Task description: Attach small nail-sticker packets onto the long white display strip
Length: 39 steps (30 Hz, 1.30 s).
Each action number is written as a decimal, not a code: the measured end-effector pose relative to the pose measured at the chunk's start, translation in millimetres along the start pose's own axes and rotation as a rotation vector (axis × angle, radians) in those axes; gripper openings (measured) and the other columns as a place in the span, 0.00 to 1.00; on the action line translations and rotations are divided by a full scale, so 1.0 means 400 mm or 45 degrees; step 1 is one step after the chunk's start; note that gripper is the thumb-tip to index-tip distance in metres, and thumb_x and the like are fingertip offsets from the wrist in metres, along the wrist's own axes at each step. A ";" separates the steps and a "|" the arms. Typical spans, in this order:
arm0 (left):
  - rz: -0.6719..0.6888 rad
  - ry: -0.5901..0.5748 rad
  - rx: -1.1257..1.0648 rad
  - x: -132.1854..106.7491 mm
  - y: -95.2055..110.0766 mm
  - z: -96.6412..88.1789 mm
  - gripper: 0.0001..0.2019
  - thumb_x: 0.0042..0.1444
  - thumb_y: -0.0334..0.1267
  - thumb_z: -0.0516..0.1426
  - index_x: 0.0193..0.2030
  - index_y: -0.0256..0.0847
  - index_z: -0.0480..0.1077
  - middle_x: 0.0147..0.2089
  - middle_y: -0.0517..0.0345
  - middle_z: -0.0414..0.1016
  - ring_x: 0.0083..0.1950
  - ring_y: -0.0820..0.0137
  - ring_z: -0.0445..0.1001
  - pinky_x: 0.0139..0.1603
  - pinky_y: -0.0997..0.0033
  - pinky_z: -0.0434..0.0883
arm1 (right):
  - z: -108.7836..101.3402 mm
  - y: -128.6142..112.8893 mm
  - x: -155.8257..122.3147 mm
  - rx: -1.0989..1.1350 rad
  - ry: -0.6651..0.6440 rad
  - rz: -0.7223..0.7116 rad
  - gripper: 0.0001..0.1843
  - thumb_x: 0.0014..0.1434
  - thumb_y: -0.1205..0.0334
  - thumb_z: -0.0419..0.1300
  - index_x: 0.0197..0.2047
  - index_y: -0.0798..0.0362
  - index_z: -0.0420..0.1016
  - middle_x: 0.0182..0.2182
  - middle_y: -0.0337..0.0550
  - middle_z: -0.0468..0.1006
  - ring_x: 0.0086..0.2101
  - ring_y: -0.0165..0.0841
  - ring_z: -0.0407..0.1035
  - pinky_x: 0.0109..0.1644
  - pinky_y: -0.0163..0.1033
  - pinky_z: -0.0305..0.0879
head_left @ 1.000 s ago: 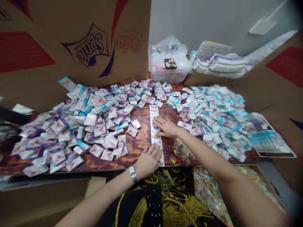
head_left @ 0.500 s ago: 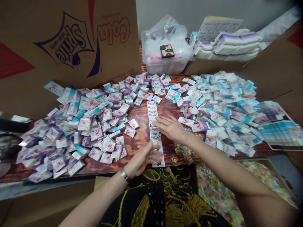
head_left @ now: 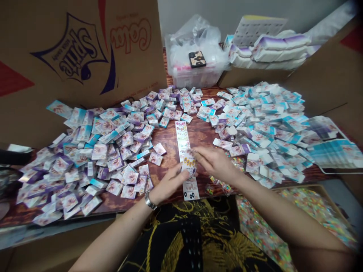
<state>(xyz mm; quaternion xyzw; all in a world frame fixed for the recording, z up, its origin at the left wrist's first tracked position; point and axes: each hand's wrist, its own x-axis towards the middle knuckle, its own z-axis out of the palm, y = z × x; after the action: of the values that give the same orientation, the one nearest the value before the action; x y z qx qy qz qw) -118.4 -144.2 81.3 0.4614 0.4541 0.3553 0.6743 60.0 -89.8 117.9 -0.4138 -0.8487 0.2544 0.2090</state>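
Observation:
A long white strip of coloured stickers (head_left: pixel 184 145) lies lengthwise on the wooden table (head_left: pixel 167 166) between two heaps of small packets. My left hand (head_left: pixel 167 184), with a watch on its wrist, rests at the strip's near part, fingers together and reaching onto it. My right hand (head_left: pixel 214 161) comes in from the right, its fingertips pinched at the middle of the strip. A loose piece of strip (head_left: pixel 191 189) lies at the table's near edge below both hands.
Heaps of small white, purple and teal packets cover the table's left (head_left: pixel 93 151) and right (head_left: pixel 261 121). Cardboard walls (head_left: pixel 70 56) stand behind. A plastic tub with a phone (head_left: pixel 197 59) sits at the back. Colourful bits fill a tray (head_left: pixel 261 223) low right.
Both hands lay flat and spread on the strip; now they have drawn together over its middle, the right one pinching. The view has shifted slightly left and down.

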 end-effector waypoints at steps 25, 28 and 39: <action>-0.105 0.146 -0.485 0.004 -0.012 -0.018 0.15 0.54 0.47 0.57 0.42 0.37 0.72 0.43 0.52 0.75 0.43 0.66 0.73 0.43 0.66 0.72 | 0.092 -0.010 -0.030 0.247 0.040 0.030 0.09 0.64 0.63 0.52 0.47 0.51 0.68 0.40 0.44 0.74 0.41 0.33 0.68 0.44 0.38 0.65; -0.048 0.140 -0.147 0.007 -0.026 -0.017 0.18 0.52 0.44 0.60 0.48 0.39 0.69 0.46 0.52 0.74 0.45 0.65 0.73 0.46 0.64 0.72 | 0.103 0.002 -0.038 0.246 0.082 0.162 0.10 0.61 0.60 0.56 0.46 0.52 0.68 0.40 0.44 0.73 0.42 0.33 0.67 0.44 0.38 0.64; 0.182 0.115 0.427 0.109 -0.058 0.055 0.14 0.57 0.44 0.55 0.48 0.41 0.63 0.45 0.51 0.71 0.45 0.65 0.73 0.42 0.66 0.71 | -0.004 0.219 -0.084 -0.416 0.047 0.442 0.12 0.66 0.61 0.46 0.42 0.53 0.70 0.44 0.48 0.72 0.43 0.35 0.66 0.46 0.39 0.62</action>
<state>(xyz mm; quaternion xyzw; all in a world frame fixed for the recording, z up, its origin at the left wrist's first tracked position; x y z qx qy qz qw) -81.5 -119.0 50.5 0.5822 0.5028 0.3418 0.5399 132.3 -70.3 61.2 -0.5863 -0.7909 0.1381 0.1079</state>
